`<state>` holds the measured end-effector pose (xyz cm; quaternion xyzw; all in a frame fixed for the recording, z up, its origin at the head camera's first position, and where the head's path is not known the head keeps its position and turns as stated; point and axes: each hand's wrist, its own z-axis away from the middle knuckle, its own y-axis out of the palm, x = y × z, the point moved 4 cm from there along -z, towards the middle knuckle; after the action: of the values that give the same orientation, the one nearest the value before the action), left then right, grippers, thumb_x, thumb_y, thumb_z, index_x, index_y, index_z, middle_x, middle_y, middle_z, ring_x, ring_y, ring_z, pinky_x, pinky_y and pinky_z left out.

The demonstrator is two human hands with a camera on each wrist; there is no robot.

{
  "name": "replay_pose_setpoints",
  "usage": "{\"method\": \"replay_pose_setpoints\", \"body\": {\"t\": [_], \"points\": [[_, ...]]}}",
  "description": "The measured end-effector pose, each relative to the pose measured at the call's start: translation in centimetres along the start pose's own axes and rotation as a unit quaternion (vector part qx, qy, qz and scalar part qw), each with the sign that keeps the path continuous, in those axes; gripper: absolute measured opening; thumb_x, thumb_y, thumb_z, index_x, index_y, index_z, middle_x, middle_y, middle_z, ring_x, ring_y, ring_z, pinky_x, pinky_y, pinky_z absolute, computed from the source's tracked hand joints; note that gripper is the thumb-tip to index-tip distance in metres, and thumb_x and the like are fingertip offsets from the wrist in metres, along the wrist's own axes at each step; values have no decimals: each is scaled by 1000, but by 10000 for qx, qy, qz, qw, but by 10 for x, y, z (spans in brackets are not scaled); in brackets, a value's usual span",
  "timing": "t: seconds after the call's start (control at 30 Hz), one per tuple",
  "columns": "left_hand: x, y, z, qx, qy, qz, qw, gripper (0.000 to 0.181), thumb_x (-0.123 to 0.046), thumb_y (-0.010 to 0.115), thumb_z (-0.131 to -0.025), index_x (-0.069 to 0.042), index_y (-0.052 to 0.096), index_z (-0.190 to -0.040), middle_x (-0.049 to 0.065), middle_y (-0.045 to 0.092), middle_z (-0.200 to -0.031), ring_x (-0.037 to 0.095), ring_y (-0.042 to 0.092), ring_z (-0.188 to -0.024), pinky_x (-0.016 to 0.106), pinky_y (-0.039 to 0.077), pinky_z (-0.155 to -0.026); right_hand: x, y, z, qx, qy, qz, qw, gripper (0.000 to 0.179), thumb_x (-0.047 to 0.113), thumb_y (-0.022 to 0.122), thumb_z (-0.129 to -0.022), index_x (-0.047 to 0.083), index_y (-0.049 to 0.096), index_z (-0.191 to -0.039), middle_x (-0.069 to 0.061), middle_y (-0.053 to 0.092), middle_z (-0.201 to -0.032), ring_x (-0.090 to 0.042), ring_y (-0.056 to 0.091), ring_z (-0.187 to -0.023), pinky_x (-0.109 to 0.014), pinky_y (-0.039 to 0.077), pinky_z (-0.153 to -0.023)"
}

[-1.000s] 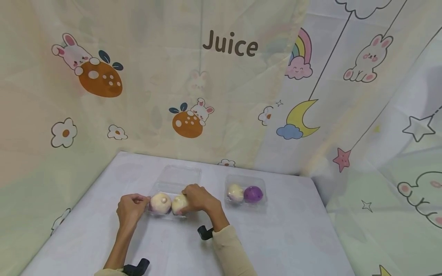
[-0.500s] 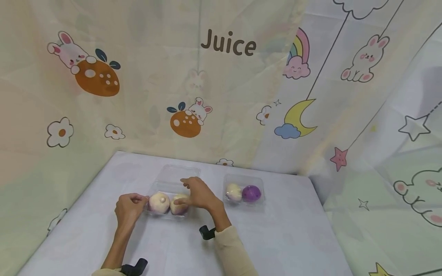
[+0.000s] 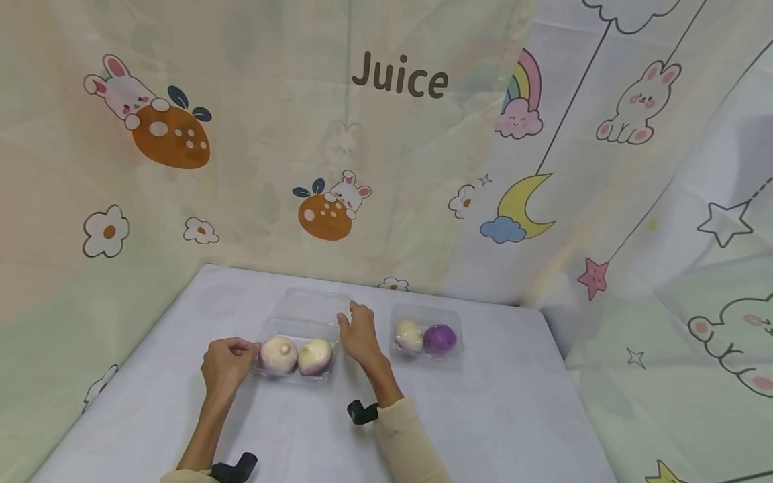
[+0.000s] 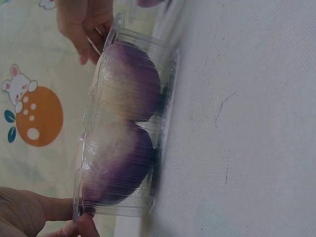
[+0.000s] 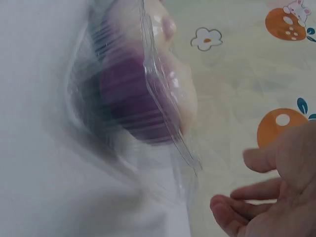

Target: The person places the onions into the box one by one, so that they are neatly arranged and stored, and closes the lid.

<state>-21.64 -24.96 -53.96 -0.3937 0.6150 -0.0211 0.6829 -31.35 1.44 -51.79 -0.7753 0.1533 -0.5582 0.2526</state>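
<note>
A clear plastic clamshell box [image 3: 296, 380] stands on the table with its lid [image 3: 311, 306] folded back. Two round cream-and-purple pieces sit side by side in it, a left one [image 3: 278, 355] with a small knob on top and a right one [image 3: 315, 357]. At the box's left edge, my left hand [image 3: 225, 367] pinches the rim between thumb and finger, as the left wrist view confirms. My right hand [image 3: 360, 335] hovers off the box's right side, near the lid's right edge. In the right wrist view its fingers [image 5: 256, 190] are loosely bent, with nothing held.
To the right stands a second clear box [image 3: 427, 355], holding a cream piece [image 3: 408, 335] and a purple piece [image 3: 440, 339]. The white table [image 3: 495, 402] meets a printed cloth [image 3: 241, 168] at its back edge.
My right hand has left the right round piece and shifted up and right toward the lid's edge. The left hand keeps its pinch on the box.
</note>
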Motion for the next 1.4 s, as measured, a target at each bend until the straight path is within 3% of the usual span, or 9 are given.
{"method": "replay_pose_setpoints", "body": {"t": [0.17, 0.3, 0.43, 0.97, 1.4], "points": [[0, 0, 1, 23, 7, -9, 10000, 26, -19, 79, -95, 6, 80, -91, 13, 73, -74, 23, 61, -66, 32, 42, -59, -2, 2, 1, -22, 801, -587, 9951, 63, 19, 57, -112, -23, 37, -155, -41, 55, -150, -55, 59, -138, -60, 52, -118], [0, 0, 1, 15, -3, -15, 10000, 25, -19, 80, -95, 6, 80, -91, 14, 74, -75, 24, 62, -67, 32, 42, -59, -8, 5, 0, 95, 1405, -1171, 9831, 71, 25, 60, -111, -20, 34, -158, -38, 53, -155, -52, 56, -145, -58, 50, -122], [0, 1, 0, 18, -6, -13, 10000, 25, -19, 80, -95, 6, 80, -92, 14, 74, -76, 25, 62, -68, 32, 42, -59, -11, 7, -1, 101, 1726, -1611, 9717, 71, 26, 62, -110, -20, 36, -157, -36, 55, -155, -49, 57, -145, -54, 51, -122], [-2, 0, -2, -2, 40, -20, 10000, 25, -18, 79, -95, 6, 80, -90, 12, 73, -73, 21, 60, -64, 32, 42, -58, -18, 6, -7, -168, 1849, -2353, 9540, 66, 20, 65, -108, -16, 40, -158, -30, 64, -148, -43, 62, -142, -49, 52, -122], [-1, 1, -1, 11, -61, 19, 10000, 25, -18, 79, -94, 6, 80, -90, 11, 72, -71, 22, 60, -64, 32, 42, -57, -18, 0, -11, -364, 1608, -2410, 9564, 47, 18, 62, -109, -3, 60, -151, -25, 72, -135, -36, 68, -129, -47, 56, -113]]}}
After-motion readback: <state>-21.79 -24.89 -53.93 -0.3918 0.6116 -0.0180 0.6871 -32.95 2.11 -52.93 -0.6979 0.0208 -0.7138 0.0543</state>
